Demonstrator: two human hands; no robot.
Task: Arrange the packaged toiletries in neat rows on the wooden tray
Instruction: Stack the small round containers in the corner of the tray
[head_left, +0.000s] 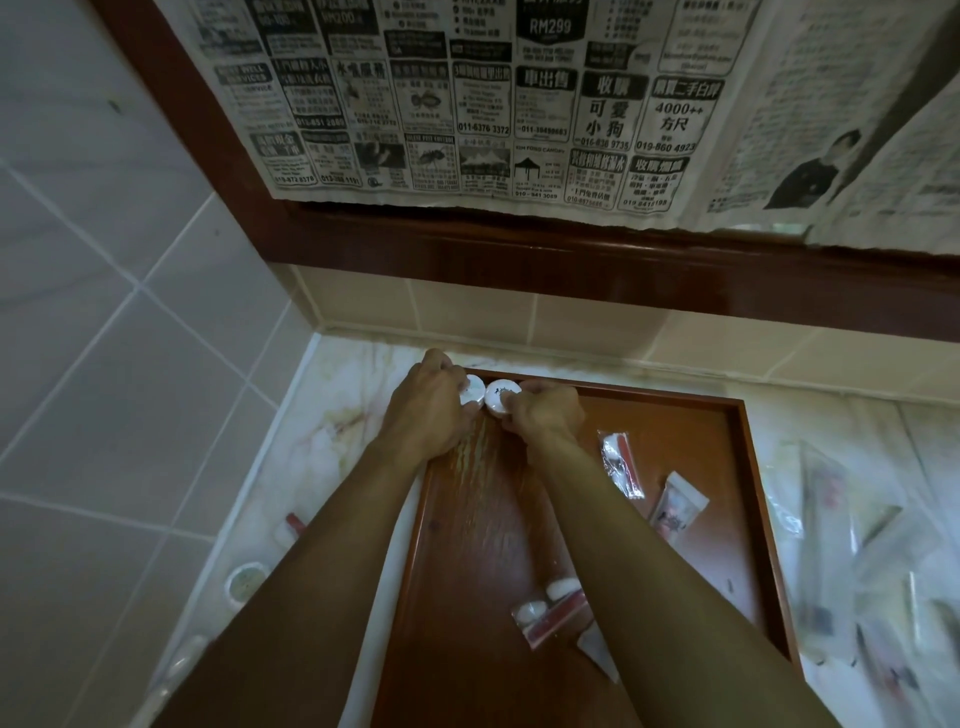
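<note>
Wooden tray (727, 467) on a pale marbled counter (332, 426), set in the corner below a wood-framed panel covered with newspaper (467, 104). More clear-wrapped packets (857, 545) lie on the counter to the tray's right, well apart from the hands. On the tray, two sachets (621, 462) (678, 506) lie askew near the right rim, and a loose cluster of wrapped items (553, 610) sits at the near end, partly hidden by the right forearm. At the far left corner, two round white packaged toiletries stand touching, side by side. The left hand (428, 402) pinches the left disc (471, 391) with curled fingers; the right hand (543, 410) likewise pinches the right disc (498, 397). Step in hand, as judged: seating the first pair of a back row. The next move likely calls for releasing both and drawing the stray sachets into line beside them.
</note>
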